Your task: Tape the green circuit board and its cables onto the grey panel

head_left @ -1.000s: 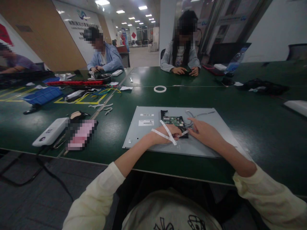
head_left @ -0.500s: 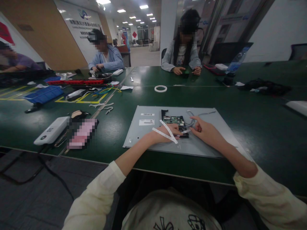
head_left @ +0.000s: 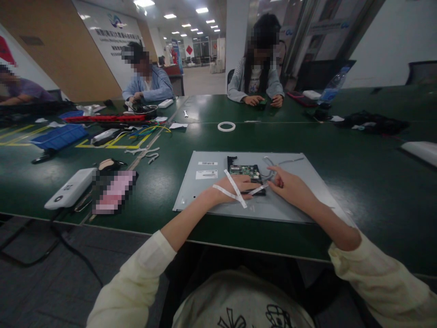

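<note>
A flat grey metal panel lies on the table before me, with a green circuit board in a black frame on it. My left hand rests over the board's near side, fingers stretched out. Two strips of white tape cross the back of this hand, seemingly stuck there. At its fingertips, a short tape strip runs across to my right hand. Thumb and index finger of the right hand pinch that strip's end. Grey cables lie just beyond the right fingers.
A roll of white tape lies past the panel. To the left are a white power bank, a pink phone, twisted pale strips and a blue bin. Several people sit across the table; a bottle stands far right.
My left fingers have gone from curled at the black frame to stretched out over it. My right thumb and index finger have closed on the tape strip's end.
</note>
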The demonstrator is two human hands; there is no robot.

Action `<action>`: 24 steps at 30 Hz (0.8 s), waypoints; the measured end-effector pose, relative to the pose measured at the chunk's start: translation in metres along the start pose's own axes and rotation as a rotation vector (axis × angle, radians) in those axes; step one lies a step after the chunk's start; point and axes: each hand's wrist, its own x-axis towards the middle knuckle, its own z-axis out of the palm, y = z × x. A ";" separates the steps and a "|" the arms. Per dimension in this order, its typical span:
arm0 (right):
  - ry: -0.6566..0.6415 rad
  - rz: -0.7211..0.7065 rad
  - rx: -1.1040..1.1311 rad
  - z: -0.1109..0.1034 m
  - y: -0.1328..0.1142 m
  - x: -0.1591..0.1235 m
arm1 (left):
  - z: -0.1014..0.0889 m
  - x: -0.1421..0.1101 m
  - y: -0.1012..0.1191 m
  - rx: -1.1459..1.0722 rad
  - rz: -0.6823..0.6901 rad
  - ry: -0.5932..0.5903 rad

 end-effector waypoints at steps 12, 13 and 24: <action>0.008 -0.019 -0.001 0.005 0.006 0.001 | 0.004 0.000 -0.003 0.003 0.075 0.003; 0.008 -0.020 0.002 0.004 0.006 0.001 | 0.004 0.000 -0.003 0.001 0.074 0.007; 0.098 -0.046 0.100 0.000 0.002 -0.001 | 0.003 -0.002 -0.001 0.024 0.083 0.098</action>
